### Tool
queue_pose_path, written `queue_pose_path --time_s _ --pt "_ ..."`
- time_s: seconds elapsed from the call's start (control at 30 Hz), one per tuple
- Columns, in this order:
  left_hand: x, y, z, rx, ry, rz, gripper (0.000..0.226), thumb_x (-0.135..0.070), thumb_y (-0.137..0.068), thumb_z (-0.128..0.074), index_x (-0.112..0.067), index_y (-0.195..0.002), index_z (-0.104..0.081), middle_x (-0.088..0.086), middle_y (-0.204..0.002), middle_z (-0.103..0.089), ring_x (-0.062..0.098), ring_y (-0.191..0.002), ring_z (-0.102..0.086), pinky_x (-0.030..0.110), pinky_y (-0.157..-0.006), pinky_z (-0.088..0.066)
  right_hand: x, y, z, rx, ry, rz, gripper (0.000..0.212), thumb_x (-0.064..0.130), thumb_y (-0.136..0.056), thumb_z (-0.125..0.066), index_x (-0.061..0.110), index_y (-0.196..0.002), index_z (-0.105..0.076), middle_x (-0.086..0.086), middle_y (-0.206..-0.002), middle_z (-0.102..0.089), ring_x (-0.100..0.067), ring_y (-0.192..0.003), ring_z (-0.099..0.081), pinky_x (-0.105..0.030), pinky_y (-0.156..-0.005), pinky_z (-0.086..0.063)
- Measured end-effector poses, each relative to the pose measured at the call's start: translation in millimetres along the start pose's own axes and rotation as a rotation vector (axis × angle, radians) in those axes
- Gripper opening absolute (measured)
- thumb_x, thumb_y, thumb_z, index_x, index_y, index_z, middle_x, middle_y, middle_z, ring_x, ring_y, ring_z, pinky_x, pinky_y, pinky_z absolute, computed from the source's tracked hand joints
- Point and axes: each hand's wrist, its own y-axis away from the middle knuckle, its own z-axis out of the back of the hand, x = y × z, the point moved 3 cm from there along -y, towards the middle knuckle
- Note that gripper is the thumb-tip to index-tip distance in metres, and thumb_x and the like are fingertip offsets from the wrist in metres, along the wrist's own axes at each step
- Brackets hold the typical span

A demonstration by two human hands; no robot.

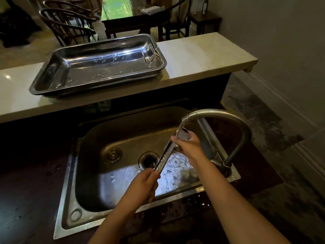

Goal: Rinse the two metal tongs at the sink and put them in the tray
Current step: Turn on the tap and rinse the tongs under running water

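Metal tongs (165, 156) slant over the steel sink (98, 175), their far end under running water from the curved tap (219, 115). My left hand (142, 184) grips the near end of the tongs. My right hand (188, 145) holds the far end in the stream. I see only one pair of tongs. A steel tray (44, 85) lies on the pale raised counter behind the sink, with only water drops inside.
The sink drain (149, 160) sits below the tongs. The pale counter (202, 55) ends at the right, with floor beyond. Dark wet worktop surrounds the sink. Wooden chairs (66, 23) and a table stand behind.
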Motion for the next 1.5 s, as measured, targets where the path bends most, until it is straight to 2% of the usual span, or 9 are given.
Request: queue_pose_path --time_s 0.17,0.27,0.4,0.57,0.97,1.1,1.23,1.4,1.5 --pt "-14.4 -10.6 -1.1 0.148 -0.041 0.038 0.025 -0.025 -0.096 -0.042 -0.015 -0.077 -0.056 -0.005 -0.053 -0.059 0.01 -0.041 -0.054 0.016 -0.038 -0.04 17.2 -3.3 3.2 -0.198 0.114 0.073 0.044 0.033 -0.088 -0.058 0.008 -0.123 -0.049 -0.011 -0.117 -0.057 -0.025 -0.098 -0.054 -0.026 -0.067 -0.044" --pt "-37.8 -27.2 -8.6 0.167 -0.061 0.01 0.024 -0.022 -0.096 -0.043 -0.014 -0.082 -0.06 -0.001 -0.069 -0.067 0.002 -0.05 -0.063 0.013 -0.051 -0.05 26.4 -0.2 -3.3 -0.136 0.176 0.143 0.04 0.032 -0.094 -0.043 0.008 -0.126 -0.047 -0.009 -0.108 -0.055 -0.021 -0.088 -0.055 -0.026 -0.058 -0.041" --pt "-68.7 -52.7 -10.9 0.02 -0.013 -0.1 0.022 -0.02 -0.093 -0.049 -0.004 -0.092 -0.064 -0.001 -0.065 -0.063 -0.006 -0.037 -0.054 0.007 -0.041 -0.042 40.9 6.9 -1.5 0.0 0.017 0.077 0.023 0.026 -0.096 -0.039 0.017 -0.113 -0.051 -0.008 -0.096 -0.061 -0.023 -0.085 -0.061 -0.042 -0.077 -0.055" --pt "-53.1 -58.7 4.7 0.197 -0.104 -0.015 0.019 -0.024 -0.088 -0.058 -0.012 -0.088 -0.072 -0.008 -0.063 -0.073 0.008 -0.058 -0.063 0.028 -0.065 -0.045 55.1 2.5 31.8 0.008 0.005 0.182 0.016 0.017 -0.09 -0.055 0.02 -0.076 -0.061 -0.001 -0.074 -0.062 -0.014 -0.065 -0.061 -0.024 -0.051 -0.053" --pt "-7.4 -47.5 20.2 0.276 0.045 0.04 0.013 -0.017 -0.086 -0.061 -0.018 -0.096 -0.069 0.002 -0.088 -0.077 0.018 -0.079 -0.072 0.024 -0.065 -0.056 47.6 -5.5 36.2 0.122 -0.198 0.031 0.017 0.028 -0.09 -0.055 0.015 -0.1 -0.059 -0.01 -0.093 -0.065 -0.023 -0.081 -0.065 -0.04 -0.08 -0.054" --pt "-3.3 -47.0 22.8 0.219 0.075 0.039 0.015 -0.019 -0.087 -0.06 -0.01 -0.097 -0.068 0.0 -0.091 -0.077 0.017 -0.078 -0.071 0.026 -0.063 -0.055 44.1 2.1 15.3 0.141 -0.189 -0.031 0.029 0.026 -0.092 -0.053 0.009 -0.116 -0.056 -0.009 -0.091 -0.057 -0.019 -0.074 -0.058 -0.032 -0.068 -0.05" --pt "7.2 -40.7 26.0 0.253 0.301 0.148 0.017 -0.015 -0.09 -0.053 -0.008 -0.096 -0.068 0.005 -0.089 -0.077 0.016 -0.079 -0.073 0.021 -0.06 -0.058 41.1 15.4 35.8 0.049 0.301 0.047 0.051 0.043 -0.092 -0.044 0.025 -0.139 -0.033 -0.008 -0.14 -0.045 -0.03 -0.125 -0.046 -0.048 -0.104 -0.038" --pt "16.2 -42.4 12.3 0.243 0.556 0.343 0.02 -0.016 -0.088 -0.055 -0.001 -0.093 -0.068 0.011 -0.084 -0.077 0.018 -0.075 -0.074 0.024 -0.059 -0.06 13.0 55.6 68.2 -0.117 1.595 0.402 0.049 0.021 -0.09 -0.042 0.011 -0.137 -0.034 -0.019 -0.148 -0.032 -0.032 -0.137 -0.027 -0.045 -0.113 -0.021" --pt "14.7 -45.8 2.0 0.291 0.556 0.415 0.024 -0.028 -0.076 -0.064 -0.01 -0.087 -0.074 0.004 -0.085 -0.078 0.012 -0.076 -0.073 0.029 -0.068 -0.058 -10.5 67.5 67.5 -0.105 1.773 0.402 0.055 0.025 -0.088 -0.044 0.011 -0.14 -0.031 -0.022 -0.154 -0.021 -0.032 -0.144 -0.013 -0.048 -0.117 -0.006"
